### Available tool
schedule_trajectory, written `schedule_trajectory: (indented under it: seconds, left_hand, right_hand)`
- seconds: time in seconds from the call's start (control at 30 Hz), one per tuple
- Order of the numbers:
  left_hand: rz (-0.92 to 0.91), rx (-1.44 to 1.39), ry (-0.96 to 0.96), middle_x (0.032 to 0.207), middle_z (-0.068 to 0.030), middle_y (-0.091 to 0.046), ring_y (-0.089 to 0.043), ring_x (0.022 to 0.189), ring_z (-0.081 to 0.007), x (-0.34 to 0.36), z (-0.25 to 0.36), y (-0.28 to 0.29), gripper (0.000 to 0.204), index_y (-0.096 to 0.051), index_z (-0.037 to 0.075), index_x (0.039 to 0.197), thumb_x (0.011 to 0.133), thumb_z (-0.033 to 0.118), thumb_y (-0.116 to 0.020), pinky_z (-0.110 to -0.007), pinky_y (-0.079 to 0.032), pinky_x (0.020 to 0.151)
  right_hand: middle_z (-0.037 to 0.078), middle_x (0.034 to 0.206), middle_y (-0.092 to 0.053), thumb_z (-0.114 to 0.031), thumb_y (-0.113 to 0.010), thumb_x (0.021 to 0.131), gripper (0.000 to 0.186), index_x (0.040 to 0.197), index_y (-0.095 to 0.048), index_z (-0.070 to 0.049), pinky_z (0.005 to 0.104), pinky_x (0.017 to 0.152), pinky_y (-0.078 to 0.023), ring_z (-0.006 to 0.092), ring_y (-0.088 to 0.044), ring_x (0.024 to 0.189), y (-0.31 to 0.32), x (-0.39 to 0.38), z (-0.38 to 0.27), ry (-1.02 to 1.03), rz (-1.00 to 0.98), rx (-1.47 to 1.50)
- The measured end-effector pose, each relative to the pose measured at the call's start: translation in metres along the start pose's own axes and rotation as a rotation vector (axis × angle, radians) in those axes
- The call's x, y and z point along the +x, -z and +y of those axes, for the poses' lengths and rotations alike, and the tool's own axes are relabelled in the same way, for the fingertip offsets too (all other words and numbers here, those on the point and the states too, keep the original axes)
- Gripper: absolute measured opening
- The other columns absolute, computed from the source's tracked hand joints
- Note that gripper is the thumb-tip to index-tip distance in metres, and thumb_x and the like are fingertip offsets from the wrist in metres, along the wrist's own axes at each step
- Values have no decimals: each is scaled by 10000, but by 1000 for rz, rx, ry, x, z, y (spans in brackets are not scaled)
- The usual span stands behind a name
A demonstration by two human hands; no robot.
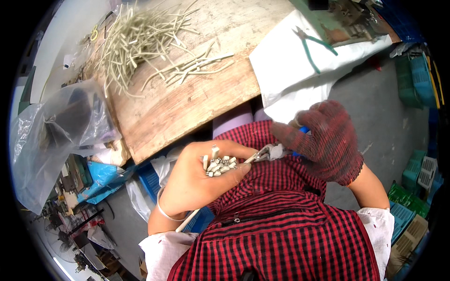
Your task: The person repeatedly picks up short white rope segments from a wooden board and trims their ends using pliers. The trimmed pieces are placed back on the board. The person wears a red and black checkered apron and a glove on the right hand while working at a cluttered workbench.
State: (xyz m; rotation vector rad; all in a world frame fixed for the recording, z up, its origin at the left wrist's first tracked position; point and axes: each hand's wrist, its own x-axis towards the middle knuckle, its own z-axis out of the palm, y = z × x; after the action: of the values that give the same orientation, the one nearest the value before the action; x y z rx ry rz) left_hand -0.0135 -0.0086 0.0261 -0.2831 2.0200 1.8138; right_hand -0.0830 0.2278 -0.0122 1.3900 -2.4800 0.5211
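Note:
My bare left hand [185, 180] is closed around a bundle of off-white sleeved wires [219, 166], whose cut ends with bits of metal show above the fist. One wire end sticks out between its thumb and forefinger. Blue-handled pliers [272, 152] meet that end with their metal jaws; whether they bite on it I cannot tell. My right hand [330, 140], in a dark red and black knit glove, is wrapped round the pliers' handles. Below the left wrist, the tail of a wire [187, 220] shows.
On the wooden table [187, 114] lies a big heap of similar wires [136, 42], with a few loose wires [192, 68] beside it. Green-handled pliers [311, 49] rest on white cloth [281, 79]. A clear plastic bag [70, 126] hangs at the left. Baskets [412, 164] stand at the right.

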Motion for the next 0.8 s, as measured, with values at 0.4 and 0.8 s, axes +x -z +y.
schedule_trajectory:
  seconds: [0.4,0.8]
  left_hand:
    - [349,687,-552,824,-78,-689,-681,761,-198,87,-7,30,163,-659,37,919,819,128,-749,-299,-526,699]
    - [743,370,-830,901,-102,-698,-626,703,-134,86,29,53,113,-676,9,996,890,47,-665,-237,-493,605]
  right_hand:
    - [85,1023,-666,-27,-630,838,463,1291,-537,-44,329,873,-518,185,-666,947,-30,-51,-14,-889,-33,1172]
    - [111,1109,-648,-75,-645,842,552,1373,-496,-51,334,837,-538,191,-656,952,-66,-77,-18,-1139,-133,2237]
